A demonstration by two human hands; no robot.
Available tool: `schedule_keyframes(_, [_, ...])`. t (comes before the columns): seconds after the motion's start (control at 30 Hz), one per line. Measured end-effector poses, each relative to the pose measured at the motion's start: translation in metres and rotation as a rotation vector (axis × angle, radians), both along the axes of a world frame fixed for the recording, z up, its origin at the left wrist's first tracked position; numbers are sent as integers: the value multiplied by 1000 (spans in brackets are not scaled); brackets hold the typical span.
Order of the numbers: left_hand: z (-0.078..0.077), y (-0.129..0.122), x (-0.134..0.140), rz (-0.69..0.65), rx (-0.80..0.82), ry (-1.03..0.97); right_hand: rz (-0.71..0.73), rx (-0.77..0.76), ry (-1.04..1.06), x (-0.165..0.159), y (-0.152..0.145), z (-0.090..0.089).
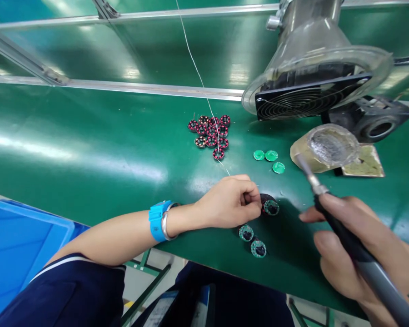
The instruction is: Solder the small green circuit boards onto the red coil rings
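My left hand (231, 200) is closed in a pinch, and a thin solder wire (198, 72) runs down from above into it. Right at its fingertips sits a small motor stator (267, 200) topped by a round circuit board (271, 207); whether the fingers grip the stator too, I cannot tell. In my right hand (364, 245) is a soldering iron (341, 231), its tip pointing up and left, apart from the stator. Two more board-topped stators (246, 232) (258, 248) lie just below my left hand.
Several bare red-and-black stators (211, 131) are grouped farther back, under the wire. Three green round boards (271, 156) lie beside a tape-wrapped cup (306, 150) and a sponge pad (364, 163). A fan hood (303, 97) overhangs the right; a blue bin (23, 245) stands at left.
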State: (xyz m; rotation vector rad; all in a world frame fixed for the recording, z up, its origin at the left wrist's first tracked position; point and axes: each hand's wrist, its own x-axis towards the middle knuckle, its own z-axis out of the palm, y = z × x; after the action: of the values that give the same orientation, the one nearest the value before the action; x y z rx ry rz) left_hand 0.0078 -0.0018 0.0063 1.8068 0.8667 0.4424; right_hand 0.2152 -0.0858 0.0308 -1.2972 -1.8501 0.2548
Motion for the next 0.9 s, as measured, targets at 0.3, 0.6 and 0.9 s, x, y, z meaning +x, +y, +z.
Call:
schedule_keyframes(0.3, [-2, -1, -1, 10, -20, -34, 99, -57, 83, -1, -1, 22])
schedule_keyframes(0.6, [-1, -2, -1, 20, -44, -47, 189, -101, -8, 2, -1, 21])
schedule_keyframes(0.9, [-2, -2, -1, 13, -18, -30, 183, -128, 48, -1, -2, 22])
